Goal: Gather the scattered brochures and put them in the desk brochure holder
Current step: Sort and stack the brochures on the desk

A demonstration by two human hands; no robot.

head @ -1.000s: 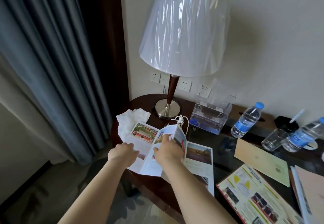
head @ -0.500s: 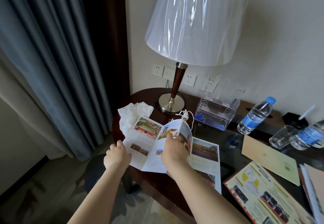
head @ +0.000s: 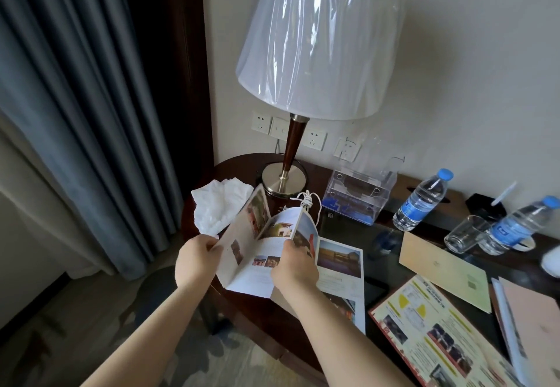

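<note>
A folded photo brochure (head: pixel 257 253) is partly open at the desk's left end. My left hand (head: pixel 197 261) pinches its left panel, which stands lifted off the desk. My right hand (head: pixel 292 268) grips the middle fold. Under it lies a second brochure (head: pixel 341 265) with a dusk photo, flat on the desk. A yellow and red leaflet (head: pixel 436 335) lies at the front right. The clear acrylic brochure holder (head: pixel 359 196) stands by the wall behind the brochures, with only a blue strip visible at its bottom.
A tall lamp (head: pixel 285 174) with a plastic-wrapped shade stands beside the holder. A crumpled white tissue (head: pixel 218 205) and a white cord (head: pixel 307 202) lie near the brochure. Two water bottles (head: pixel 421 202), a glass (head: pixel 465 235), a tan envelope (head: pixel 442 268) and a pink folder (head: pixel 533 320) fill the right.
My left hand has taken hold of the brochure's left panel and raised it from flat on the desk to tilted upright. My right hand stays on the middle fold.
</note>
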